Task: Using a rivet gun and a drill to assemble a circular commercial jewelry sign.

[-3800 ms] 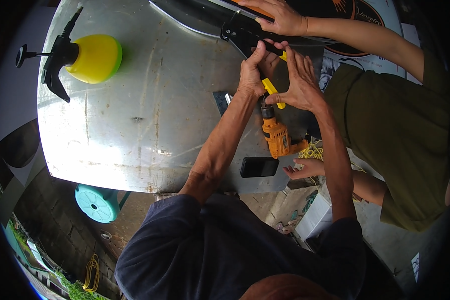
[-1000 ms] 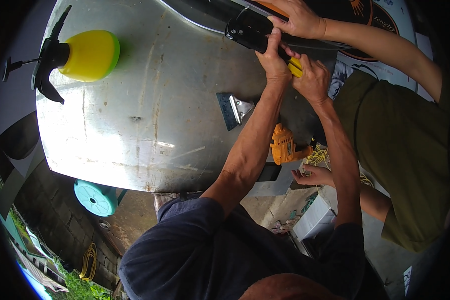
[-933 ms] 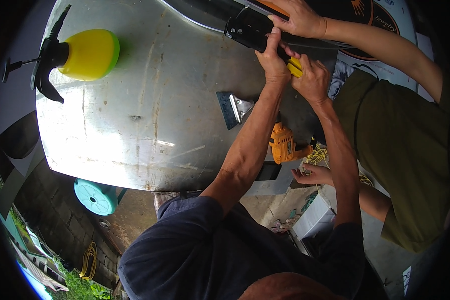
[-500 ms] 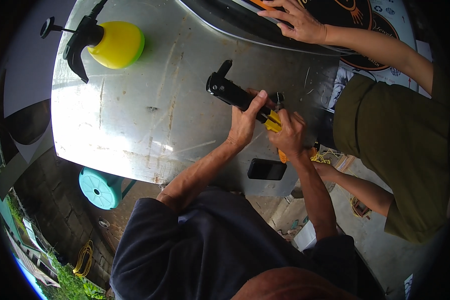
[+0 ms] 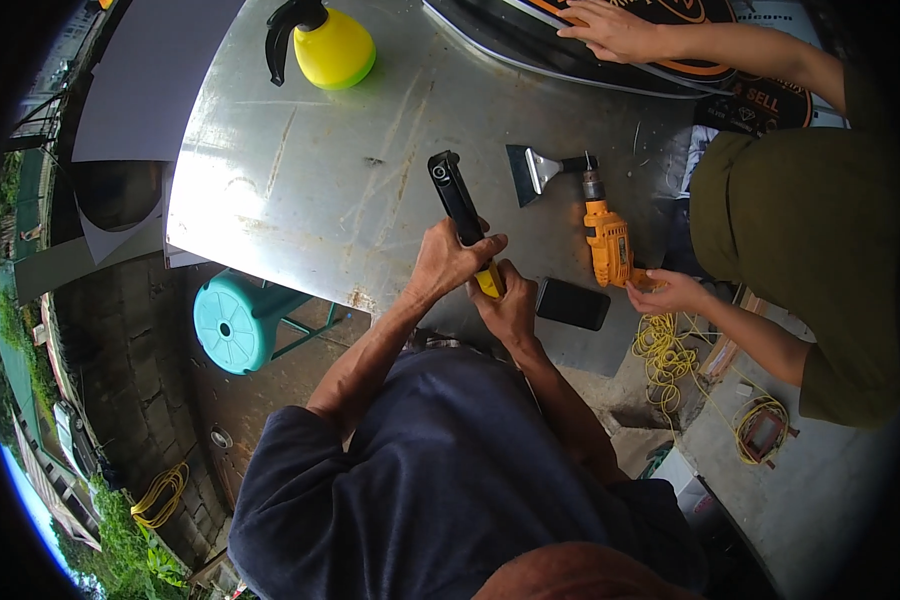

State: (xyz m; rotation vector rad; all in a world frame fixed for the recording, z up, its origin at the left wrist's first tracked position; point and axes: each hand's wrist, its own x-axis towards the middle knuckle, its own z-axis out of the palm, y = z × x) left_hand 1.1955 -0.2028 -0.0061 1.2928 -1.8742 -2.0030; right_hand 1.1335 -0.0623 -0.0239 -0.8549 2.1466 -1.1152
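A long black-and-yellow hand tool (image 5: 456,205) is held at a slant over the metal table; its exact kind I cannot make out. My left hand (image 5: 448,262) is closed round the black body near its lower part. Below it, my right hand (image 5: 510,306) is wrapped round the yellow end. A black phone (image 5: 573,304) lies flat just right of my right hand. Further off on the tabletop are a wide-bladed scraper (image 5: 540,172) and an orange power drill (image 5: 607,245) with its bit pointing away from me. A co-worker's hand (image 5: 670,293) is at the drill's handle end.
A yellow spray bottle (image 5: 335,52) stands on the metal table (image 5: 300,180) at the far left. The co-worker's other hand (image 5: 615,32) rests on a dark round-edged sign (image 5: 530,55). A teal stool (image 5: 235,322) and tangled yellow cord (image 5: 663,355) are beyond the table's edges.
Both my hands have drawn the tool back toward my body and to the left, turning it more upright. The scraper and drill now show uncovered. My view has shifted.
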